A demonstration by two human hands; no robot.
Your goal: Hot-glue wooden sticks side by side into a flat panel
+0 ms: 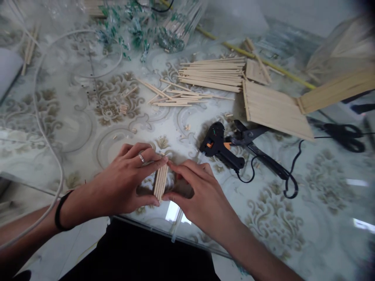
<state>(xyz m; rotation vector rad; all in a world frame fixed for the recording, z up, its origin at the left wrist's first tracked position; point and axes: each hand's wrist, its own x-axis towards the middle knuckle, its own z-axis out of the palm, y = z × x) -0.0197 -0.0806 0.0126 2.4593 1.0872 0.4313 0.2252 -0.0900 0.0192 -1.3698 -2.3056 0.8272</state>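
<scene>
Between my two hands, near the table's front edge, is a small panel of short wooden sticks (161, 180) lying side by side. My left hand (133, 171) grips its left side, the thumb at the near end and the fingers at the far end. On the opposite side my right hand (191, 181) pinches it in the same way, thumb near and fingertips far. A translucent glue stick (177, 224) lies beneath my right hand's thumb side, close to the edge. A black hot glue gun (218, 144) rests just beyond my right hand.
Black-handled cutters (263, 154) lie beside the glue gun, with black scissors (345, 136) farther right. Joined stick panels (272, 103) stand at the right. Loose wooden sticks (212, 74) are piled behind. Clear plastic packaging (137, 29) fills the back; a white cable (38, 101) loops at left.
</scene>
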